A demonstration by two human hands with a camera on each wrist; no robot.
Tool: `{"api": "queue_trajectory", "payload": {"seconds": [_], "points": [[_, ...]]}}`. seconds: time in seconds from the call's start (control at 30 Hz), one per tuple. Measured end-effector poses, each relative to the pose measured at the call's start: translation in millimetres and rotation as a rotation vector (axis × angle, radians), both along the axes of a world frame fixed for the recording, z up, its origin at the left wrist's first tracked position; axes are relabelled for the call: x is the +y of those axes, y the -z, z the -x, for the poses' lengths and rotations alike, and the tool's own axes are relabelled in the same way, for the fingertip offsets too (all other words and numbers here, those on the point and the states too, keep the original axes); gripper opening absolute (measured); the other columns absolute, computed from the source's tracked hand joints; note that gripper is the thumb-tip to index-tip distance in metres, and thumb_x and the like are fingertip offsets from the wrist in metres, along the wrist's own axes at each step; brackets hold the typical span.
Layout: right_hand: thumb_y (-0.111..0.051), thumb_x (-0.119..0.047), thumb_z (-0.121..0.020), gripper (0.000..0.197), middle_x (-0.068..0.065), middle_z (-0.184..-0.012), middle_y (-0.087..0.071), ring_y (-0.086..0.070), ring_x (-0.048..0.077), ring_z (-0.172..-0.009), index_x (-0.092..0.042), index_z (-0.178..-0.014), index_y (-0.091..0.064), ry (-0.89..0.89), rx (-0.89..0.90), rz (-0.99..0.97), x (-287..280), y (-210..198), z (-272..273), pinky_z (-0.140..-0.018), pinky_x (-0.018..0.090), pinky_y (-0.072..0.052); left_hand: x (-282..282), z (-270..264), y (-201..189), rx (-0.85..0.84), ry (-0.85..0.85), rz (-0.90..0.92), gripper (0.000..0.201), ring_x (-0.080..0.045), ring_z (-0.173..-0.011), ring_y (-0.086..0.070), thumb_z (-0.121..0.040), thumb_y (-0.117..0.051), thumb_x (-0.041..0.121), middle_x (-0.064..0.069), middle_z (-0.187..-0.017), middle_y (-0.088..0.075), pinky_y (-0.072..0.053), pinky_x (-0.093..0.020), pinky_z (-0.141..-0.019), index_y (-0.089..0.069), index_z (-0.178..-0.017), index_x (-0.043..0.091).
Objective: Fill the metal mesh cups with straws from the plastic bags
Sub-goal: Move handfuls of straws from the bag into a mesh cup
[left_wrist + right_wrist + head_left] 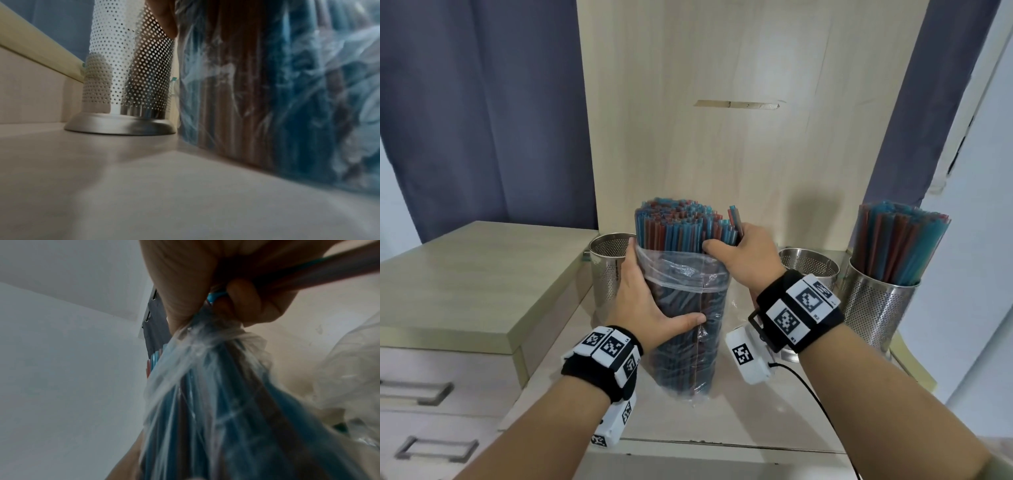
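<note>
Upright on the counter (774, 404), a plastic bag (688, 342) of blue and red straws (678, 226) is standing between two empty mesh cups (607, 270) (808, 263). The left hand (643, 301) is wrapping around the bag's side, thumb across its front. The right hand (743, 257) is gripping the straws at the bag's open mouth, a few pinched apart in its fingers. A third cup (876, 308), at far right, is holding straws already.
</note>
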State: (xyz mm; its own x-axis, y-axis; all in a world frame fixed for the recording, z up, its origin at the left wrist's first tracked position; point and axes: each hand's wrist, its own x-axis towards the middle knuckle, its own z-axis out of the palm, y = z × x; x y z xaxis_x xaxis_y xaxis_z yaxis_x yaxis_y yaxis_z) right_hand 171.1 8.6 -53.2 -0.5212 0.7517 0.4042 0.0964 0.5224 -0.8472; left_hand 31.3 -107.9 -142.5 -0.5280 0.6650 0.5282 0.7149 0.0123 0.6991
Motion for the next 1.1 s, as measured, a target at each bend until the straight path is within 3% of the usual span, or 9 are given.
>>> {"api": "queue_trajectory", "payload": {"seconds": [0.13,0.23,0.33,0.4,0.5,0.6,0.73,0.93,1.1], "points": [[-0.070,-0.012,-0.084,0.017,0.024,-0.091,-0.072,-0.071,0.035,-0.083,0.003,-0.091,-0.069,-0.019,-0.003,-0.008,2.4,-9.7,0.0,-0.076,0.052,-0.058,-1.0,-2.1,-0.9,0.020,-0.021,0.024,0.155,-0.012,-0.147,-0.018,-0.036,-0.083,0.073,0.006,-0.159,-0.011,-0.025,-0.042,-0.119,0.014,-0.150,0.032],[-0.068,-0.017,-0.087,0.014,0.017,-0.089,-0.073,-0.070,0.030,-0.083,-0.003,-0.092,-0.069,-0.015,-0.015,-0.083,3.9,-20.8,-1.1,-0.077,0.041,-0.058,-0.9,-4.0,-1.2,0.026,-0.035,0.036,0.155,-0.013,-0.147,-0.015,-0.038,-0.083,0.072,0.006,-0.160,-0.008,-0.023,-0.039,-0.119,0.016,-0.150,0.032],[-0.065,-0.015,-0.089,0.017,0.013,-0.076,-0.064,-0.060,0.022,-0.068,0.002,-0.088,-0.063,0.005,0.056,-0.103,6.1,-35.6,-2.6,-0.064,0.036,-0.053,0.3,-7.5,-1.7,0.033,-0.028,0.032,0.155,-0.012,-0.148,-0.013,-0.041,-0.087,0.066,0.006,-0.161,-0.007,-0.020,-0.035,-0.119,0.018,-0.149,0.030],[-0.061,-0.012,-0.091,0.014,0.002,-0.064,-0.052,-0.048,0.007,-0.055,-0.006,-0.079,-0.056,0.025,0.123,-0.092,3.8,-41.9,-1.8,-0.054,0.025,-0.043,0.5,-9.4,-2.3,0.040,-0.022,0.036,0.154,-0.012,-0.148,-0.011,-0.044,-0.087,0.064,0.005,-0.161,-0.005,-0.018,-0.035,-0.120,0.020,-0.149,0.030],[-0.058,-0.012,-0.092,0.023,-0.006,-0.058,-0.040,-0.035,0.003,-0.046,-0.015,-0.072,-0.047,0.087,0.243,-0.054,-1.6,-35.7,5.5,-0.048,0.019,-0.033,0.4,-10.5,-3.2,0.046,-0.021,0.040,0.153,-0.014,-0.149,-0.010,-0.046,-0.087,0.062,0.004,-0.162,-0.004,-0.018,-0.037,-0.120,0.021,-0.149,0.029],[-0.059,-0.017,-0.091,0.025,-0.008,-0.059,-0.040,-0.036,0.004,-0.048,-0.018,-0.069,-0.046,0.191,0.374,-0.024,-8.7,-23.2,13.6,-0.049,0.020,-0.034,0.0,-11.5,-3.8,0.054,-0.026,0.044,0.153,-0.015,-0.149,-0.010,-0.047,-0.087,0.062,0.003,-0.162,-0.003,-0.018,-0.037,-0.120,0.021,-0.150,0.027],[-0.065,-0.025,-0.090,0.019,-0.005,-0.066,-0.049,-0.041,0.001,-0.050,-0.010,-0.081,-0.057,0.274,0.494,-0.053,-11.4,-15.3,19.7,-0.050,0.015,-0.038,0.0,-11.2,-3.6,0.043,-0.015,0.040,0.153,-0.015,-0.149,-0.011,-0.048,-0.088,0.060,0.001,-0.162,-0.004,-0.018,-0.035,-0.120,0.021,-0.149,0.028],[-0.061,-0.020,-0.093,0.014,-0.008,-0.069,-0.050,-0.048,-0.002,-0.053,-0.013,-0.089,-0.049,0.260,0.394,-0.164,-14.9,-13.7,15.8,-0.050,0.008,-0.038,-0.5,-9.8,-2.3,0.030,-0.007,0.022,0.152,-0.014,-0.148,-0.013,-0.046,-0.086,0.063,0.003,-0.162,-0.005,-0.020,-0.037,-0.120,0.021,-0.149,0.032],[-0.057,-0.017,-0.093,0.010,-0.009,-0.070,-0.048,-0.045,0.003,-0.057,-0.014,-0.088,-0.049,0.257,0.391,-0.157,-4.3,-34.6,15.1,-0.052,0.008,-0.035,0.1,-13.4,-3.5,0.040,-0.019,0.018,0.150,-0.015,-0.149,-0.012,-0.051,-0.088,0.058,0.001,-0.162,-0.004,-0.015,-0.029,-0.117,0.021,-0.150,0.027]]}}
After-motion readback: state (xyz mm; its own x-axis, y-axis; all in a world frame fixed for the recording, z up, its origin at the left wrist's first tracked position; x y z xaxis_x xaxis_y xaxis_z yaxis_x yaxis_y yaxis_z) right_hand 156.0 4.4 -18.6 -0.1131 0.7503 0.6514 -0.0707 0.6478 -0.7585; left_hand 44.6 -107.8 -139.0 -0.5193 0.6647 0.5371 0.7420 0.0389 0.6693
